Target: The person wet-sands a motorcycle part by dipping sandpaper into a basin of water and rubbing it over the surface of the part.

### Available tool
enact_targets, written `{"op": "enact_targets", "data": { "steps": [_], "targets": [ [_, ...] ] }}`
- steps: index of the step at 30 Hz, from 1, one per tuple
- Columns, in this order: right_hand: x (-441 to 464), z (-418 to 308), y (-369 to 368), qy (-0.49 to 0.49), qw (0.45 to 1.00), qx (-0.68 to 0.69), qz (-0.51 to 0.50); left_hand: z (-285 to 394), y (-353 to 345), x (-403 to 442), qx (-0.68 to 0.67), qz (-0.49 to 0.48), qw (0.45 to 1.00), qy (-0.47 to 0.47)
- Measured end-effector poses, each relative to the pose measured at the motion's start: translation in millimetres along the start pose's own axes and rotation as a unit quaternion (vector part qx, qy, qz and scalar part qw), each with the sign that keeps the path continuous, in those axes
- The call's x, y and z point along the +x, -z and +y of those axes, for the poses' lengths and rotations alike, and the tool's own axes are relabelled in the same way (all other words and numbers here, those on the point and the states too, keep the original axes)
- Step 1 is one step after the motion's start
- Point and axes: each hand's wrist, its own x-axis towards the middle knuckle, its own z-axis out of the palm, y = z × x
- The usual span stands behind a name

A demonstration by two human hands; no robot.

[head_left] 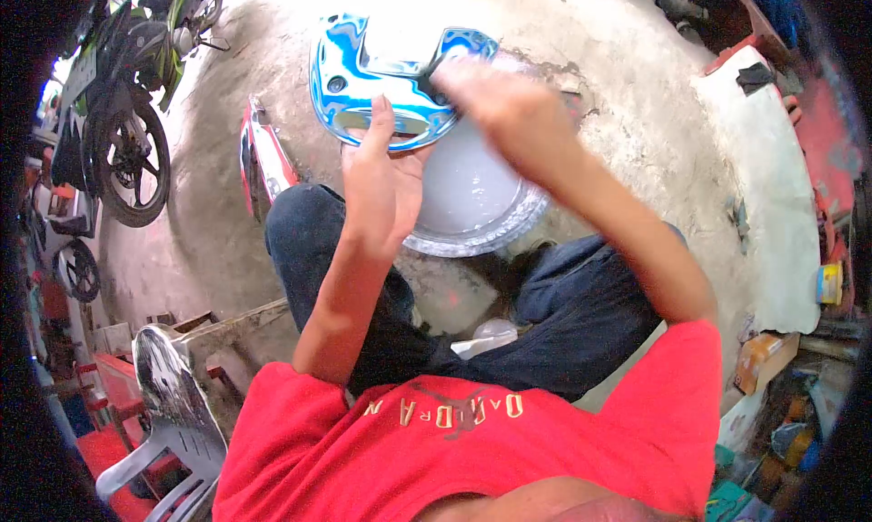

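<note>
A blue and white glossy plastic motorcycle cover (368, 88), with an oval opening low in its front and a square notch at the top, is held up in front of me. My left hand (386, 172) grips its lower edge, thumb on the front face and palm beneath. At the cover's right side is my right hand (509, 104), blurred by motion, its fingers curled in against the surface. Whatever those fingers hold is hidden. Below both hands stands a round basin (468, 247) of cloudy grey liquid, its rim partly covered by my left hand and right forearm.
A red and white panel (270, 154) lies on the concrete floor left of the basin. Motorcycles (132, 159) stand at the far left. A grey plastic chair (182, 431) is at lower left. A small clear cup (495, 331) sits between my legs. Clutter lines the right side, including a yellow tub (828, 284).
</note>
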Motion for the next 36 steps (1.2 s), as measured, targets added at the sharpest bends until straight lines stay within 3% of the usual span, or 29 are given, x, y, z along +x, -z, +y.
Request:
{"op": "enact_targets", "data": {
  "steps": [1, 2, 4, 6, 7, 11, 14, 15, 19, 22, 23, 24, 26, 27, 28, 30, 31, 32, 35, 36],
  "targets": [
    [9.1, 17.7, 5.5, -0.088, 0.993, -0.026, -0.071, 0.2, -6.9, -3.1, -0.013, -0.006, 1.0, 0.003],
    [10.9, 36.6, 4.1, -0.125, 0.989, 0.01, -0.078, -0.7, -6.7, -4.5, -0.014, -0.006, 1.0, 0.009],
    [12.4, 17.8, 4.9, -0.126, 0.976, -0.057, -0.169, -2.7, -6.6, -4.1, -0.017, -0.007, 1.0, 0.017],
    [-1.0, -18.3, -6.3, 0.043, 0.993, 0.054, 0.099, -6.3, 1.7, 2.9, -0.026, 0.013, 0.999, 0.014],
    [-3.9, -25.9, -0.1, 0.053, 0.993, 0.044, 0.1, -6.2, 4.6, 4.0, -0.026, 0.024, 0.999, 0.017],
    [8.1, 40.4, 5.9, -0.119, 0.987, -0.043, -0.101, -2.9, -9.5, -5.4, -0.012, 0.001, 1.0, 0.019],
    [-5.2, -7.3, -8.3, -0.015, 0.999, -0.028, -0.033, -13.6, 2.7, 2.6, -0.001, 0.031, 1.0, -0.004],
    [-8.3, -21.8, -5.1, 0.069, 0.995, -0.004, 0.069, -10.7, 4.7, 4.5, -0.013, 0.018, 1.0, 0.008],
    [8.9, 27.9, 11.4, -0.125, 0.981, -0.054, -0.137, -6.7, -10.7, -6.8, -0.016, -0.001, 0.999, 0.032],
    [-3.7, 0.9, -4.9, -0.033, 0.995, -0.061, -0.066, -13.7, 1.6, -1.0, -0.022, 0.002, 0.999, 0.024],
    [-10.0, -20.0, -8.4, 0.037, 0.996, 0.037, 0.077, -14.1, 6.1, 1.6, -0.027, 0.006, 0.999, 0.029],
    [-11.2, -29.5, -3.7, 0.056, 0.994, 0.038, 0.091, -13.3, 5.4, 1.6, -0.027, -0.001, 0.999, 0.027],
    [-3.0, 0.0, 5.7, -0.039, 0.999, -0.001, -0.027, -8.9, 1.2, -1.2, -0.02, -0.016, 0.999, 0.03],
    [6.7, 13.8, 16.1, -0.135, 0.982, -0.025, -0.128, -7.0, -5.1, -4.5, -0.018, -0.006, 0.999, 0.036],
    [7.0, 28.9, 10.4, -0.129, 0.989, -0.013, -0.075, -8.7, -4.8, -5.5, -0.021, -0.001, 0.999, 0.035],
    [-2.2, 7.2, 1.4, -0.064, 0.996, 0.003, -0.062, -11.4, -2.6, -2.5, -0.024, 0.006, 0.999, 0.029],
    [-11.5, -10.9, -9.7, 0.026, 0.998, 0.025, 0.05, -13.4, -1.0, 1.0, -0.032, 0.0, 0.999, 0.029],
    [-10.2, -33.1, -1.7, 0.024, 0.993, 0.065, 0.096, -14.2, 2.8, 1.7, -0.036, -0.003, 0.999, 0.033],
    [0.0, 18.5, 5.4, -0.101, 0.992, -0.011, -0.075, -9.4, -0.1, -2.0, -0.028, -0.011, 0.998, 0.047],
    [4.4, 32.1, 9.9, -0.138, 0.989, 0.017, -0.057, -9.0, -3.6, -2.9, -0.027, -0.015, 0.998, 0.047]
  ]
}}
